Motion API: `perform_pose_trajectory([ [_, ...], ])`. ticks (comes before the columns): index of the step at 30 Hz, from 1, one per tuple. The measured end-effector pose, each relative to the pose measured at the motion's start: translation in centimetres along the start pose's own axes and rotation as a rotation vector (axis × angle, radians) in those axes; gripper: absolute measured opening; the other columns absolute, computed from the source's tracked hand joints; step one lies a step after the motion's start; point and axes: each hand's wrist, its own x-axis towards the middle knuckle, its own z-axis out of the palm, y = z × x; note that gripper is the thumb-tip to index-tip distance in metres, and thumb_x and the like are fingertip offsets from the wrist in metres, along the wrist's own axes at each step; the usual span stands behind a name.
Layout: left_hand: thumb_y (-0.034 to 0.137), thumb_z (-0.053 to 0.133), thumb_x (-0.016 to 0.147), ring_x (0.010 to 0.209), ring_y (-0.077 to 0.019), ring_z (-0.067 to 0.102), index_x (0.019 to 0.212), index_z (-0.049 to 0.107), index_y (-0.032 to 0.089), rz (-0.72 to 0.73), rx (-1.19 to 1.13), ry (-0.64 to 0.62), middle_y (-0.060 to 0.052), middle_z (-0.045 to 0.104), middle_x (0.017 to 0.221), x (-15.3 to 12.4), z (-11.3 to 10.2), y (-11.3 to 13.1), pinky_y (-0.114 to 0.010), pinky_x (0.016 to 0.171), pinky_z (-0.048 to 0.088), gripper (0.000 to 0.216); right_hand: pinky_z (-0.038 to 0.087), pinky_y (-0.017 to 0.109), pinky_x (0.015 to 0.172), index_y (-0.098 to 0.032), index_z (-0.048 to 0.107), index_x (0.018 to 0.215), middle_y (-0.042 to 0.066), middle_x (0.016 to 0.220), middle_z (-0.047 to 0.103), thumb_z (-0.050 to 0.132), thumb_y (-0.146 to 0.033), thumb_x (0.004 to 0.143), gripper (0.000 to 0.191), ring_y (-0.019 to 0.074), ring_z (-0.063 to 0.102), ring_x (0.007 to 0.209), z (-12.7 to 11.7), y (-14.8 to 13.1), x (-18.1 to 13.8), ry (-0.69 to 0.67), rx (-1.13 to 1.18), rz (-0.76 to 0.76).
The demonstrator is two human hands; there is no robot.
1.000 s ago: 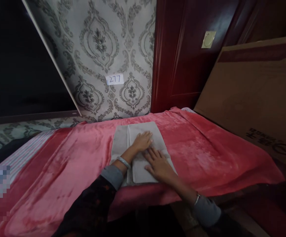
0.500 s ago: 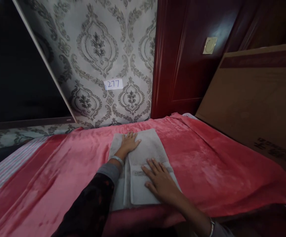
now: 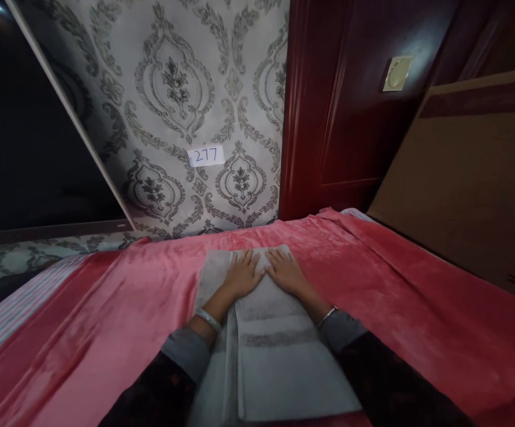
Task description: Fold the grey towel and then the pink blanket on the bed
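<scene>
A folded grey towel (image 3: 279, 362) with a darker woven band lies lengthwise on a pink plush blanket (image 3: 399, 320) in front of me. My left hand (image 3: 240, 274) rests flat on the towel's far end, fingers stretched forward, a pale bangle on its wrist. My right hand (image 3: 284, 270) lies flat beside it on the same far end, fingers out, nearly touching the left. Both hands hold nothing. The top fold of the towel sits a little right of the layer under it.
Patterned grey wallpaper with a small label reading 277 (image 3: 206, 156) rises behind the bed. A dark red wooden door (image 3: 341, 112) stands right of it. A large cardboard box (image 3: 474, 178) leans along the right edge. A dark screen (image 3: 30, 136) fills the upper left.
My right hand has slid from the towel's middle up to its far end beside the left hand. The view has moved closer over the towel.
</scene>
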Motion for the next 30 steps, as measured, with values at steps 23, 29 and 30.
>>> perform_pose_trajectory([
  [23, 0.052, 0.033, 0.099, 0.154, -0.0321, 0.017, 0.155, 0.032, 0.012, -0.269, -0.127, -0.21, -0.018, 0.017, 0.167, -2.0, -2.8, -2.6, -0.055, 0.123, 0.018, 0.069, 0.022, 0.051, 0.121, -0.016, 0.029, 0.159, 0.012, 0.165, 0.02, 0.032, -0.047, 0.105, 0.062, 0.0267, 0.015, 0.153, -0.8, 1.2, -1.7, -0.231, 0.017, 0.082],
  [29, 0.057, 0.033, 0.099, 0.156, -0.0264, 0.01, 0.156, 0.033, 0.02, 0.093, -0.105, -0.046, -0.011, 0.019, 0.168, -9.0, -2.5, 2.0, -0.053, 0.125, 0.011, 0.067, 0.019, 0.058, 0.12, -0.027, 0.029, 0.16, 0.008, 0.167, 0.018, 0.029, -0.059, 0.103, 0.066, 0.0311, 0.013, 0.153, -0.8, 0.8, -8.4, -0.081, 0.034, 0.007],
  [30, 0.057, 0.032, 0.099, 0.156, -0.025, 0.01, 0.157, 0.03, 0.021, 0.152, -0.108, -0.056, -0.01, 0.019, 0.168, -10.2, -2.0, 2.7, -0.052, 0.126, 0.01, 0.068, 0.018, 0.057, 0.121, -0.027, 0.027, 0.16, 0.007, 0.167, 0.017, 0.029, -0.06, 0.103, 0.066, 0.0302, 0.012, 0.153, -0.4, 0.5, -9.6, -0.065, 0.03, -0.008],
])
